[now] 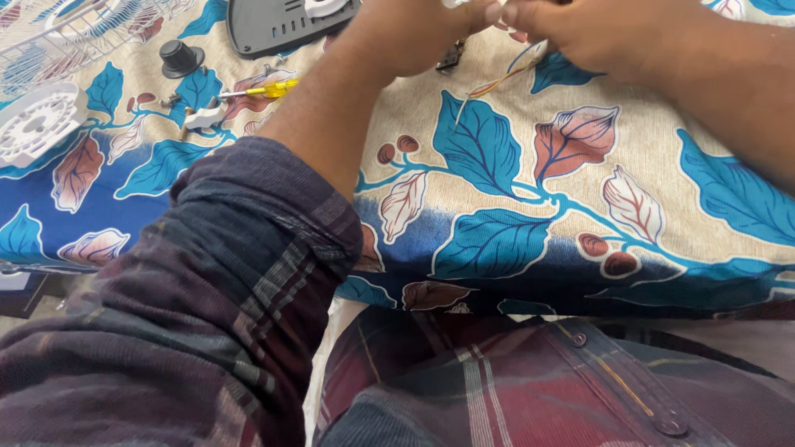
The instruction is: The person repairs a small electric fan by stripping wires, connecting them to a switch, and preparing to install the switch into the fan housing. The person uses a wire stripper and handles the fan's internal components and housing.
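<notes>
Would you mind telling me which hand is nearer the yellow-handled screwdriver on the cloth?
Left. The left hand is right of the yellow-handled screwdriver, across some cloth; the right hand lies farther right, beyond the left.

Head cam, looks steeply down, close over leaf-print cloth (513,207).

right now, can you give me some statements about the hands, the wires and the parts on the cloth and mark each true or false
1. Both hands, the left hand and the right hand, are together at the top edge of the view. True.
2. Thin coloured wires hang below the hands. True.
3. The cloth is plain white. False: it is beige and blue with a leaf print.
4. The yellow-handled screwdriver is in the right hand. False: it lies on the cloth, left of the left forearm.
5. The black knob stands on the cloth near a wire grille. True.
</notes>
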